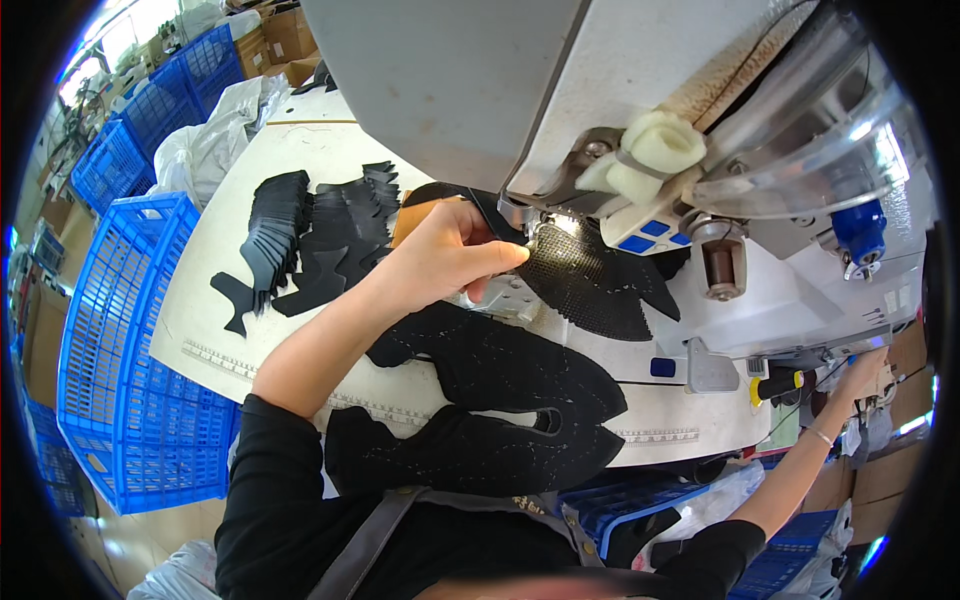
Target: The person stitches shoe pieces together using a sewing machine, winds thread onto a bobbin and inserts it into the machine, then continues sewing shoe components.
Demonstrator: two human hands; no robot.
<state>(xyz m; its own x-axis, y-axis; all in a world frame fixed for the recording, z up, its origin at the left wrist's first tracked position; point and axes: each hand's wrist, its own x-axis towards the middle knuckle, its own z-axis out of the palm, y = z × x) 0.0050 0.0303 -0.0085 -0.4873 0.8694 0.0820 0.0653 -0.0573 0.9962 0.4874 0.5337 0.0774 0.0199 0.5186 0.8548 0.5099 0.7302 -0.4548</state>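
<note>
My left hand (pixel 450 255) reaches in from the lower left and pinches the edge of a black mesh piece (pixel 590 285) right at the presser foot (pixel 525 232) of a white sewing machine (pixel 640 110). A large black shoe-upper piece (pixel 500 395) lies on the white table (pixel 200 310) below that hand. My right hand (pixel 862 378) is stretched far out to the lower right, past the table's edge, next to a yellow and black handled tool (pixel 778 385). Its fingers are too small and shaded to read.
Fanned stacks of black cut pieces (pixel 310 240) lie on the table to the left of my hand. Blue plastic crates (pixel 130 340) stand along the left side, with more at the back (pixel 170 90). White plastic bags (pixel 215 135) and cardboard boxes (pixel 285 35) sit beyond.
</note>
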